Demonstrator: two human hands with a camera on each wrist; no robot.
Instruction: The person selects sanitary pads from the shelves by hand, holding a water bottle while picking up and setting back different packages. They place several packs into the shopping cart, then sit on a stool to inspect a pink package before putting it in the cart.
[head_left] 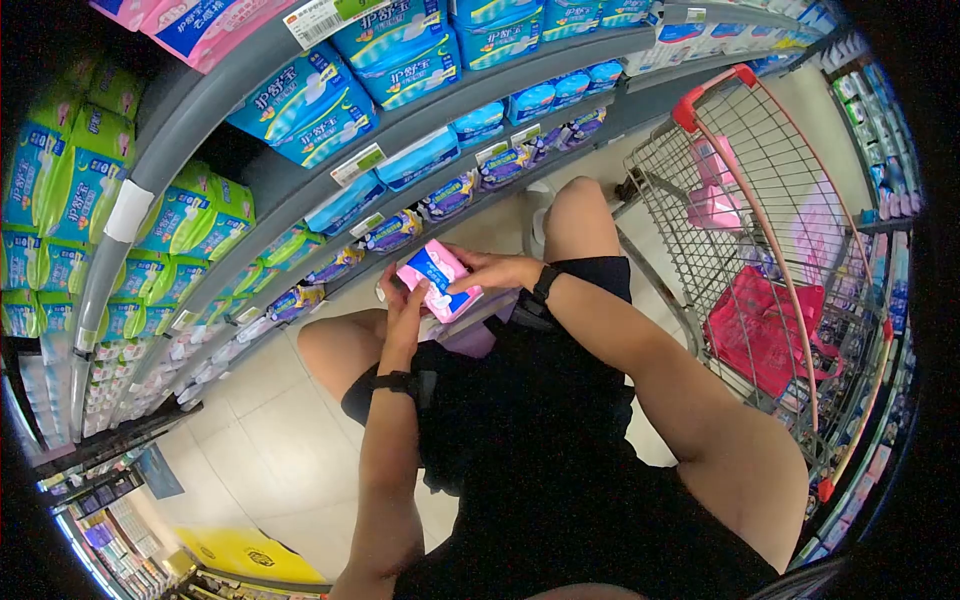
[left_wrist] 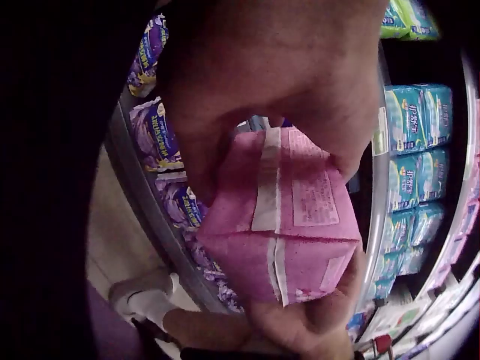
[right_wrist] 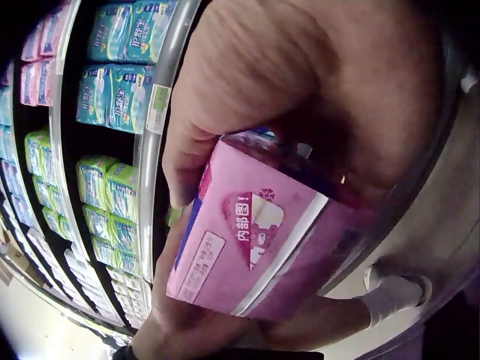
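Observation:
A pink and blue pack of sanitary pads (head_left: 437,278) is held between both hands, low in front of the person's body. My left hand (head_left: 402,312) grips its left side and my right hand (head_left: 503,271) grips the opposite side, thumbs over the printed front. In the left wrist view, the pack's plain pink back (left_wrist: 311,196) shows a pale sealed seam, with the left hand (left_wrist: 277,67) above and the right below. The right wrist view shows a pink side (right_wrist: 259,232) with a bear print, beneath the right hand (right_wrist: 262,67).
Shelves of blue packs (head_left: 300,105) and green packs (head_left: 90,190) curve along the left and front. Purple packs (head_left: 450,195) line the bottom shelf. At right stands a wire shopping cart (head_left: 690,255) holding a red bag (head_left: 765,330) and pink packs (head_left: 715,205).

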